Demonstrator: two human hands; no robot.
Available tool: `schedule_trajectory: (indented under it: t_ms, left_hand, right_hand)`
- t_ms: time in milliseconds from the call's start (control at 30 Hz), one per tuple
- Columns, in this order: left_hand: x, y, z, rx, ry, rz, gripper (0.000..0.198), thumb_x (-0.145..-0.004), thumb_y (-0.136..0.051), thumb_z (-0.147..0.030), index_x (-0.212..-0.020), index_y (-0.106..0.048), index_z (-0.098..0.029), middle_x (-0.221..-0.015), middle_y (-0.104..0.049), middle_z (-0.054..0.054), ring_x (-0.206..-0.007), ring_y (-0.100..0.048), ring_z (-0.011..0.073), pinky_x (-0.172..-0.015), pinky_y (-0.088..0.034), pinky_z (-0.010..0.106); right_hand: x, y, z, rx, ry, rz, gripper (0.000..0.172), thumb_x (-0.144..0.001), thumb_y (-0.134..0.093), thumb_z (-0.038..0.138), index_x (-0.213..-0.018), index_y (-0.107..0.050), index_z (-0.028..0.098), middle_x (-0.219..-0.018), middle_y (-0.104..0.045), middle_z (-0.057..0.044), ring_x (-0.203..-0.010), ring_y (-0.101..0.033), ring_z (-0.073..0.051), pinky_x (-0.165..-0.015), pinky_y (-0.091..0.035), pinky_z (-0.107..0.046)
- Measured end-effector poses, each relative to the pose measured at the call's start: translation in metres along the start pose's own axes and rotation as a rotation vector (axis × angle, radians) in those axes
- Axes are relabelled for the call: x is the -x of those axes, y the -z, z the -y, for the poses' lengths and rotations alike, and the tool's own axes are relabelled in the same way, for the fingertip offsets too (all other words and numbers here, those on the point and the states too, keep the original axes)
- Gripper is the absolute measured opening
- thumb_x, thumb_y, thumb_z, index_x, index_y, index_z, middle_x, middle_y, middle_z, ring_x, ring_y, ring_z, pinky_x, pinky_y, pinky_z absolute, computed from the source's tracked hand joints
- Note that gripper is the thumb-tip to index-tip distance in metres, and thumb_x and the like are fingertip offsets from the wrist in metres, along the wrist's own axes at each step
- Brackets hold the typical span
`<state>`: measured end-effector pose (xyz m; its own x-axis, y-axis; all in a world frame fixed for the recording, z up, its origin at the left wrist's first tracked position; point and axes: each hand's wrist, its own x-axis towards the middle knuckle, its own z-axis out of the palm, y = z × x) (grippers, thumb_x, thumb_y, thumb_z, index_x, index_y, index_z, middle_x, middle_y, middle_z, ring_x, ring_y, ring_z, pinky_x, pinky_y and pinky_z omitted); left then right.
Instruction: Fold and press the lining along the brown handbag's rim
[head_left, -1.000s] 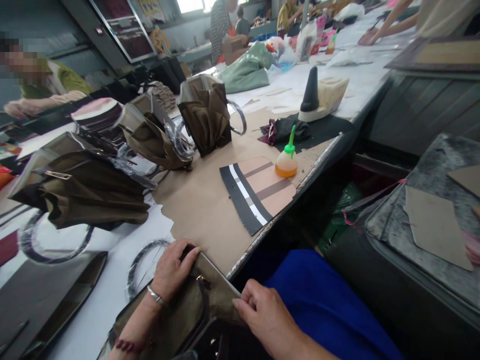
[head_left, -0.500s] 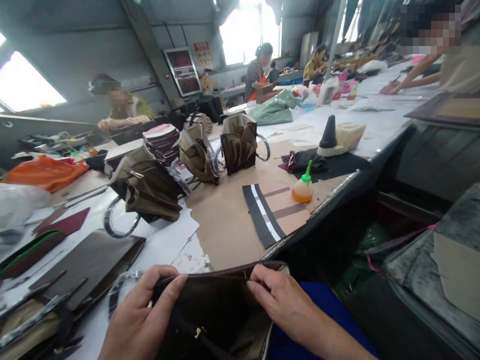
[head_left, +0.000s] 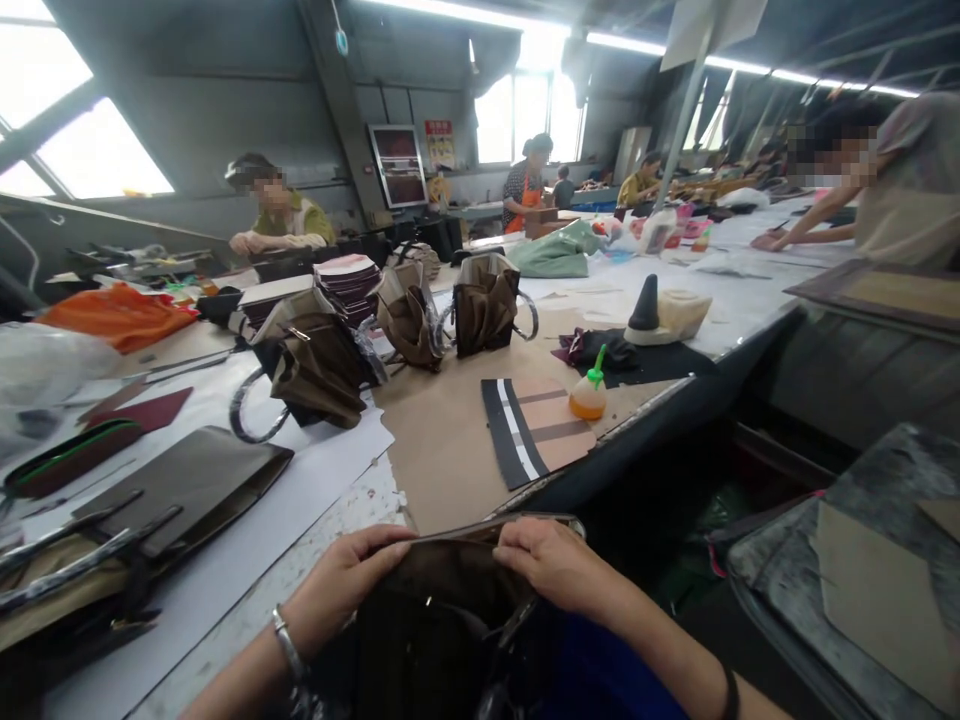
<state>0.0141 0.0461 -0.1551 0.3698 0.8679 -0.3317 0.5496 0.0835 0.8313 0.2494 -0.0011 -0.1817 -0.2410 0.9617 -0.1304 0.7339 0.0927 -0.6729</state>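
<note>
A dark brown handbag (head_left: pixel 420 640) is at the bottom centre, at the table's near edge, its mouth turned up toward me. My left hand (head_left: pixel 352 575) pinches the bag's rim on the left, thumb inside the opening. On the right part of the same rim, my right hand (head_left: pixel 544 560) has its fingers closed over the edge. The bag's inside is dark and its lower part runs out of view. Beyond the rim lies a curved panel (head_left: pixel 544 430) with black, white and tan bands. On it stands a squeeze bottle (head_left: pixel 589 393) of amber liquid with a green nozzle.
Brown bags with wrapped handles, such as one bag (head_left: pixel 487 305), stand across the table. A flat dark bag (head_left: pixel 202 490) lies at left. A black cone-shaped piece (head_left: pixel 645 305) sits near the right edge. Co-workers, including a person (head_left: pixel 277 215) at left, work around the tables.
My left hand has slid right along the rim, closer to my right hand, and more of its forearm shows. The view has tilted up slightly.
</note>
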Motion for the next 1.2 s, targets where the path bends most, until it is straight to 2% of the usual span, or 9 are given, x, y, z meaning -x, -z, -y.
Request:
schedule_trajectory:
  t_ms: [167,267,367,467,567,733,1000,1133,1200]
  left_hand:
    - [-0.007,0.011,-0.01,-0.317,-0.049,0.197,0.038,-0.073,-0.045,-0.04,-0.097,-0.064,-0.017,-0.089,-0.067,0.002,-0.086,-0.059,0.0211,-0.076,-0.045,0.025]
    - [-0.012,0.012,-0.014,-0.303,-0.058,0.348,0.039,-0.076,-0.044,-0.038,-0.105,-0.06,-0.018,-0.089,-0.067,0.001,-0.083,-0.059,0.0198,-0.073,-0.045,0.023]
    - [-0.021,0.009,-0.01,-0.226,-0.012,0.424,0.041,-0.078,-0.042,-0.043,-0.102,-0.061,-0.016,-0.084,-0.068,0.001,-0.075,-0.06,0.0192,-0.066,-0.046,0.023]
    - [-0.031,0.007,0.0,-0.134,0.069,0.411,0.045,-0.074,-0.046,-0.05,-0.09,-0.064,-0.012,-0.078,-0.068,0.004,-0.069,-0.06,0.0204,-0.06,-0.046,0.024]
    - [-0.036,0.008,0.008,-0.046,0.118,0.392,0.043,-0.07,-0.05,-0.051,-0.085,-0.063,-0.012,-0.077,-0.068,0.004,-0.071,-0.06,0.0211,-0.063,-0.046,0.025]
    - [-0.033,0.011,0.016,-0.117,0.105,0.327,0.044,-0.07,-0.049,-0.055,-0.072,-0.062,-0.013,-0.067,-0.065,0.002,-0.065,-0.058,0.0195,-0.059,-0.046,0.025]
    - [-0.023,0.013,0.019,-0.067,0.08,0.36,0.038,-0.074,-0.048,-0.052,-0.08,-0.067,-0.02,-0.076,-0.068,0.0,-0.078,-0.06,0.0232,-0.072,-0.047,0.027]
    - [-0.021,0.014,0.018,-0.051,0.077,0.368,0.038,-0.073,-0.049,-0.053,-0.087,-0.068,-0.023,-0.08,-0.068,0.0,-0.08,-0.061,0.0241,-0.076,-0.047,0.029]
    - [-0.021,0.014,0.022,-0.037,0.073,0.361,0.037,-0.073,-0.049,-0.053,-0.088,-0.068,-0.024,-0.079,-0.068,0.0,-0.08,-0.061,0.0242,-0.076,-0.047,0.03]
  right_hand:
    - [-0.006,-0.001,0.006,0.046,-0.027,0.041,0.023,-0.083,-0.043,0.035,-0.072,-0.058,0.021,-0.071,-0.057,0.001,-0.067,-0.051,-0.012,-0.057,-0.03,-0.021]
    - [-0.011,-0.002,0.009,0.061,-0.048,0.044,0.025,-0.083,-0.041,0.036,-0.073,-0.058,0.022,-0.067,-0.058,0.001,-0.065,-0.051,-0.013,-0.055,-0.029,-0.021]
    - [-0.013,-0.003,0.009,0.072,-0.051,0.047,0.025,-0.083,-0.041,0.036,-0.074,-0.059,0.022,-0.069,-0.06,0.0,-0.067,-0.053,-0.014,-0.056,-0.03,-0.022]
    - [-0.013,0.0,0.006,0.09,-0.072,0.073,0.023,-0.081,-0.043,0.037,-0.075,-0.06,0.022,-0.07,-0.061,0.0,-0.069,-0.055,-0.015,-0.055,-0.029,-0.022]
    - [-0.011,0.005,0.0,0.135,-0.099,0.089,0.02,-0.079,-0.046,0.036,-0.074,-0.06,0.023,-0.072,-0.063,0.0,-0.072,-0.056,-0.016,-0.056,-0.03,-0.023]
    - [-0.011,0.011,-0.011,0.119,-0.136,0.083,0.019,-0.08,-0.045,0.029,-0.074,-0.061,0.022,-0.077,-0.064,0.0,-0.075,-0.056,-0.015,-0.06,-0.034,-0.021]
    - [-0.028,0.013,-0.013,0.161,-0.211,0.122,0.014,-0.077,-0.048,0.023,-0.077,-0.062,0.021,-0.078,-0.064,-0.002,-0.077,-0.057,-0.016,-0.062,-0.035,-0.022]
    - [-0.031,0.004,-0.02,0.169,-0.233,0.002,0.009,-0.074,-0.054,0.028,-0.078,-0.058,0.021,-0.074,-0.062,-0.001,-0.073,-0.057,-0.017,-0.056,-0.032,-0.023]
    - [-0.031,0.0,-0.022,0.15,-0.231,-0.053,0.014,-0.071,-0.057,0.029,-0.083,-0.055,0.022,-0.074,-0.062,0.0,-0.071,-0.057,-0.017,-0.055,-0.031,-0.023]
